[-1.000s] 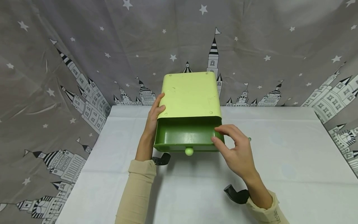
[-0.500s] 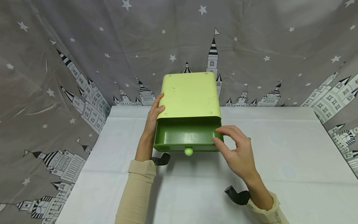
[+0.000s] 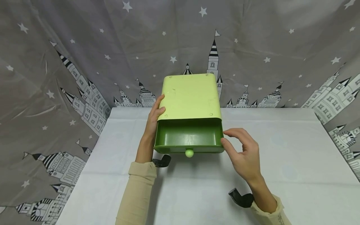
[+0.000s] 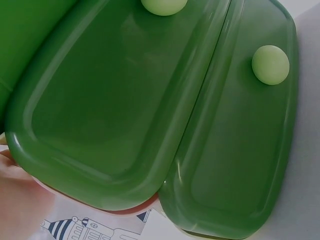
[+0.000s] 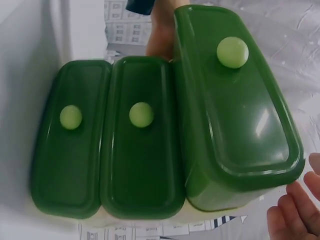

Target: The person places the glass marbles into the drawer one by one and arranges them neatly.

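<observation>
A small pale-yellow drawer cabinet [image 3: 191, 97] stands upright on the white-covered table. Its dark green top drawer [image 3: 190, 137] is pulled out, with nothing seen inside, and has a round light-green knob [image 3: 189, 153]. In the right wrist view, the middle drawer [image 5: 142, 165] and the bottom drawer [image 5: 70, 165] are pushed in. My left hand [image 3: 153, 120] rests against the cabinet's left side, its fingertips at the top edge. At the pulled-out drawer's right edge is my right hand [image 3: 243, 153], thumb and forefinger apart with nothing between them.
A grey curtain [image 3: 253, 37] printed with stars and castles hangs behind the table [image 3: 281, 150]. Black wrist-worn pieces [image 3: 241, 198] stick out below both hands. The open drawer juts out toward the front.
My right hand has shifted right, its fingertips going from over the drawer's inside to its right edge. My left hand and the cabinet keep their places.
</observation>
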